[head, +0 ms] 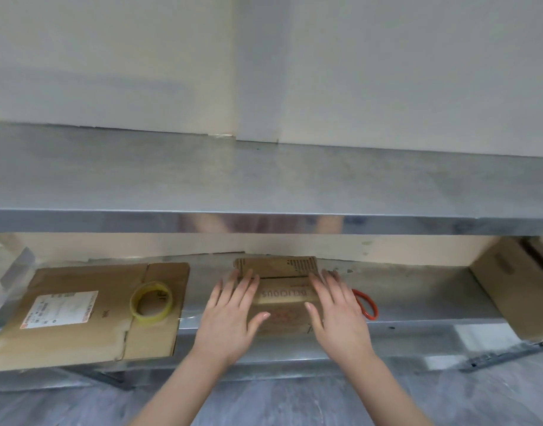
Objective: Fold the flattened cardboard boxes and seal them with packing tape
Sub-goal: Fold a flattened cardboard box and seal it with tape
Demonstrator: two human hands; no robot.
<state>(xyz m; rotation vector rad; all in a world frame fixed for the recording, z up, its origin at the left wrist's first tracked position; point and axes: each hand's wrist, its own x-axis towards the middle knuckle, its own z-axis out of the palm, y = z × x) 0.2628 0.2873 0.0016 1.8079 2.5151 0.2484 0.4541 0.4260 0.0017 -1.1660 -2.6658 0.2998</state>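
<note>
A small flattened brown cardboard box [281,295] with printed lettering lies on the lower steel shelf [417,290]. My left hand [230,315] rests flat on its left side, fingers straight. My right hand [338,312] lies flat on its right side, fingers straight too. A larger flattened cardboard box [79,315] with a white label lies at the left of the same shelf. On top of it sits a roll of yellowish packing tape [152,302].
A red loop, perhaps scissor handles [367,304], lies just right of my right hand. A brown cardboard box [516,287] leans at the shelf's right end. The steel tabletop [264,176] runs above, against a white wall. Grey floor lies below.
</note>
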